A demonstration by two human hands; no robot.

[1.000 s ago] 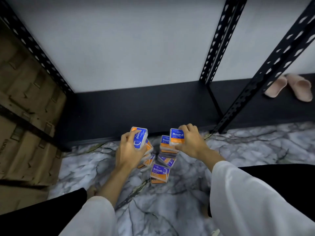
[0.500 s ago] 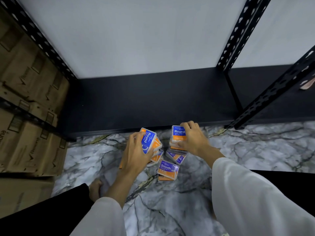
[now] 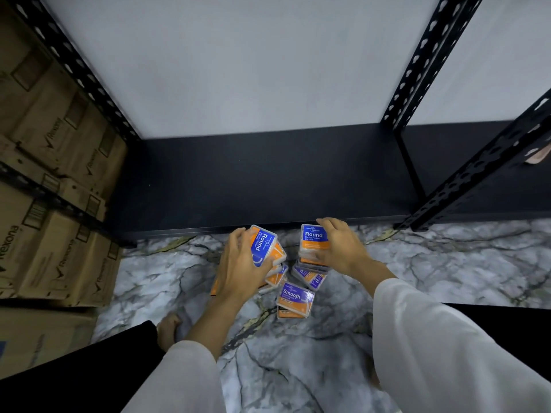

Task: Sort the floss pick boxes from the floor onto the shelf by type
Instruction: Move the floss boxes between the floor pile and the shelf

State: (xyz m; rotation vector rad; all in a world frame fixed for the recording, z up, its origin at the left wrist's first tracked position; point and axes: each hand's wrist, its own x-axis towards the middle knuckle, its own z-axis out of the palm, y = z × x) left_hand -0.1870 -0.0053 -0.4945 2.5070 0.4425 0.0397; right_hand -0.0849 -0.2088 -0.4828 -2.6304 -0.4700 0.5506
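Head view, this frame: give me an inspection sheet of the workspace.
Surface: marbled floor; black bottom shelf bare.
Job's things: Round box and second Round box in hand; Smooth box and other boxes piled on the floor.
Clutter: cardboard cartons at left.
Grips: left hand and right hand each closed on a Round box.
Cables: nothing seen.
Surroundings: perforated black uprights, pale wall.

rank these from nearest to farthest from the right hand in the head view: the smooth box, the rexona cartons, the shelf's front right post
From the right hand:
1. Smooth box, on the floor just below and to its left.
2. Front right post, up and to the right.
3. Rexona cartons, far left edge.
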